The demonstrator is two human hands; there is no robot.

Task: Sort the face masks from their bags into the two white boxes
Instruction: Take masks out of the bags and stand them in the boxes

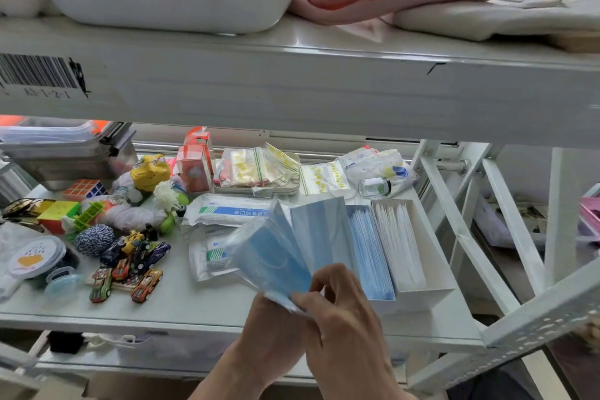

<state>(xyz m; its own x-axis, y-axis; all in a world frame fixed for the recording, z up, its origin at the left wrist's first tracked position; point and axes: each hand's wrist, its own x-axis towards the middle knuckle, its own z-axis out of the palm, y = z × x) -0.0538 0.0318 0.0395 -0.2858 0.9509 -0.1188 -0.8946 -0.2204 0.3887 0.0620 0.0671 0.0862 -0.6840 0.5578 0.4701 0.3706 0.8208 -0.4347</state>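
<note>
Both my hands hold a fanned stack of blue face masks [292, 243] above the white shelf. My left hand [269, 328] grips the stack's lower corner from beneath, and my right hand [341, 305] pinches the same corner from the right. Just right of the masks stand two narrow white boxes side by side: the left box [376, 297] holds blue masks on edge, the right box [428, 256] holds white masks. Sealed mask bags with blue print lie behind and left of the stack, one [227, 209] farther back and one [211, 256] nearer.
Toy cars [130, 269], a yarn ball [94, 239], puzzle cubes [85, 189] and plush toys crowd the shelf's left half. Zip bags on a tray [259, 169] and a small glass jar [375, 187] sit at the back. An upper shelf beam [292, 88] hangs overhead; metal braces [470, 237] rise at right.
</note>
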